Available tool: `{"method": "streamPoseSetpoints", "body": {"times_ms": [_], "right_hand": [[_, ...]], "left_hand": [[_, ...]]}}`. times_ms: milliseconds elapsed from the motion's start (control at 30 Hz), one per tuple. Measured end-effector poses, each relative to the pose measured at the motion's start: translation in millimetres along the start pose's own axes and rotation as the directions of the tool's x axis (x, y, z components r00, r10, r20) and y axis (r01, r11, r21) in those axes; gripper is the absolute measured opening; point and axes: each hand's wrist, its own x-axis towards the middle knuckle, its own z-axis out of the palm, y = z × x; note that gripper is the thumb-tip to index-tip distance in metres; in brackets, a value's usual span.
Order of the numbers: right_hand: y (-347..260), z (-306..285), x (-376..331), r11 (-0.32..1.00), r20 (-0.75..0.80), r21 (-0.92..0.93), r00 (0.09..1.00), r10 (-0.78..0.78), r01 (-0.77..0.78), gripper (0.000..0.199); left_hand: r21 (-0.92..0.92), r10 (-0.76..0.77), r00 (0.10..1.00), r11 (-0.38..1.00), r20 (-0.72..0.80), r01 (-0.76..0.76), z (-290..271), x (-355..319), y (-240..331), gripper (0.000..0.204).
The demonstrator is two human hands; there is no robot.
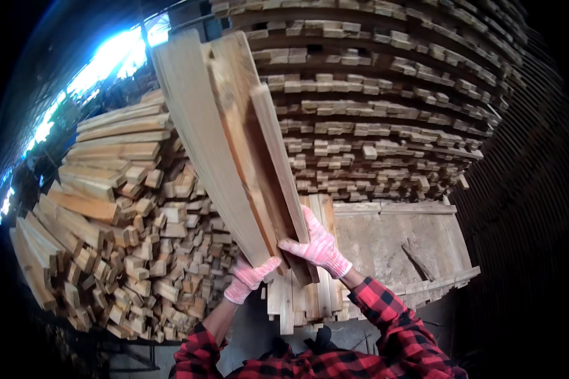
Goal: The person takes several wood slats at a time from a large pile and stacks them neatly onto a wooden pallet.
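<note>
Above your chest, the boards tilt up leftward, lower ends hidden by your left hand and right hand, both closed around them. Stacked timber crowds left; the platform lies open right.

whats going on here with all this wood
A person in pink work gloves and a red plaid shirt holds a bundle of long wooden boards raised, slanting up to the left. The left hand supports its lower end from below; the right hand presses on its upper face. Stacked lumber fills the background, with a pile of short sticks at left.
</note>
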Motion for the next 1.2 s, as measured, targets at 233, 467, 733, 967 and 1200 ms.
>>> {"method": "streamPoseSetpoints", "body": {"times_ms": [233,467,733,967,1200], "right_hand": [[135.5,-11.1,-20.9,0.993,-0.170,-0.109,0.985,0.013,-0.032,0.114],[103.8,-40.3,-39.6,0.956,-0.384,0.071,0.877,0.289,-0.285,0.107],[155.6,-147.2,-146.7,0.724,-0.206,0.495,0.744,0.636,-0.482,0.073],[293.5,-278.9,-188.9,0.656,-0.180,0.189,0.630,0.755,-0.731,0.056],[322.3,-326.3,-230.6,0.511,-0.334,0.269,0.419,0.844,-0.816,0.072]], "left_hand": [[0.386,0.511,0.830,0.736,0.224,-0.557,29.3,60.6,-41.1,0.053],[-0.143,0.071,0.993,0.988,0.099,-0.056,99.9,99.6,27.5,0.049],[-0.388,-0.515,0.774,0.671,0.369,0.632,239.2,95.8,-92.4,0.053],[-0.322,-0.641,0.588,0.494,0.493,0.808,371.6,108.1,-233.5,0.060],[-0.305,-0.641,0.673,0.601,0.368,0.739,382.5,92.4,-207.1,0.062]]}}
